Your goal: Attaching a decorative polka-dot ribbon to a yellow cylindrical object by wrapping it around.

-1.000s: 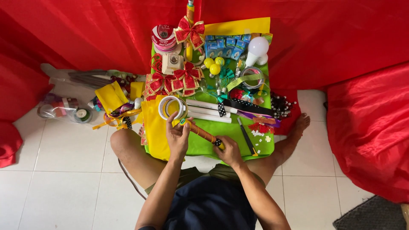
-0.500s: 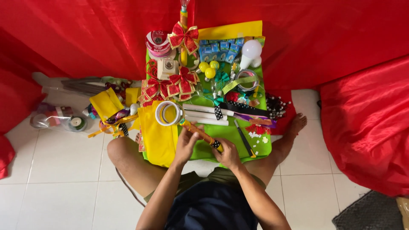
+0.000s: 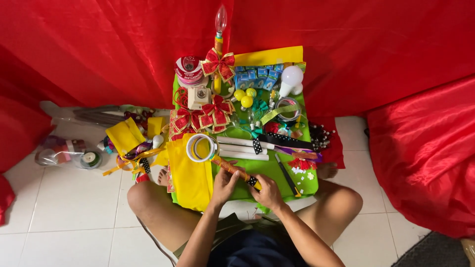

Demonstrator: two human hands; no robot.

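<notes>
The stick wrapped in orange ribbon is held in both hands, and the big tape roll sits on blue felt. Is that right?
Not quite. In the head view the tape roll sits on yellow felt, not blue. The left hand and right hand do both hold the stick.

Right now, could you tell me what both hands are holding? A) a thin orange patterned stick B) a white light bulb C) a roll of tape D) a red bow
A: the left hand and right hand both grip the thin orange patterned stick above the green board.
</notes>
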